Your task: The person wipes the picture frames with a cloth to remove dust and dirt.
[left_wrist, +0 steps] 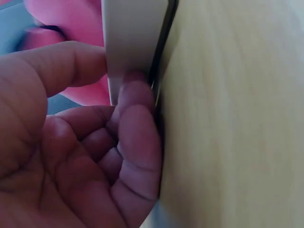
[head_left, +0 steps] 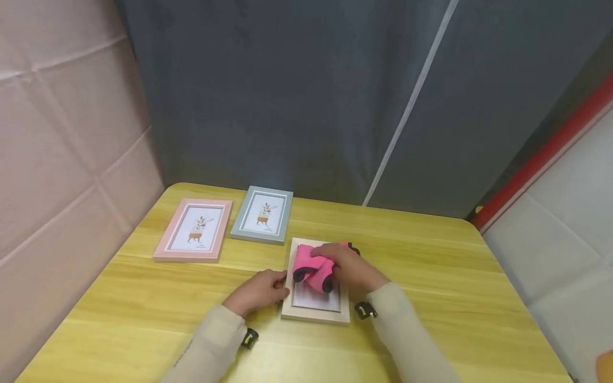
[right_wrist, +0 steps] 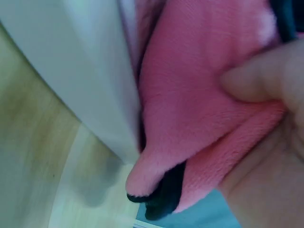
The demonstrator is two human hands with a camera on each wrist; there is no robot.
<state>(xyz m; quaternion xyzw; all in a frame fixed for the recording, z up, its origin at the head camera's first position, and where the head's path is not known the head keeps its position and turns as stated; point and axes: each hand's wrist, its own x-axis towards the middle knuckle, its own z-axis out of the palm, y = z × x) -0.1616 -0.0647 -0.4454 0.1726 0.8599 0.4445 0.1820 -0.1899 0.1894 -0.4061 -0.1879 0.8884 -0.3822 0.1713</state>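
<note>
A cream picture frame (head_left: pixel 316 316) lies flat on the wooden table, its picture partly covered by a pink cloth (head_left: pixel 307 259) with black edging. My left hand (head_left: pixel 257 291) pinches the frame's left side; in the left wrist view the thumb is on its face and curled fingers are against its edge (left_wrist: pixel 135 38). Bunched over the upper part of the glass, the cloth is gripped by my right hand (head_left: pixel 353 267). The right wrist view shows the thumb pressed into the folds of the plush cloth (right_wrist: pixel 190 95), beside the frame's border (right_wrist: pixel 90 71).
A pink picture frame (head_left: pixel 162 243) and a grey-blue one (head_left: pixel 241 215) lie face up at the table's back left, each with a plant picture. A dark curtain (head_left: pixel 287 96) hangs behind the table (head_left: pixel 431 298). Pale walls stand at both sides.
</note>
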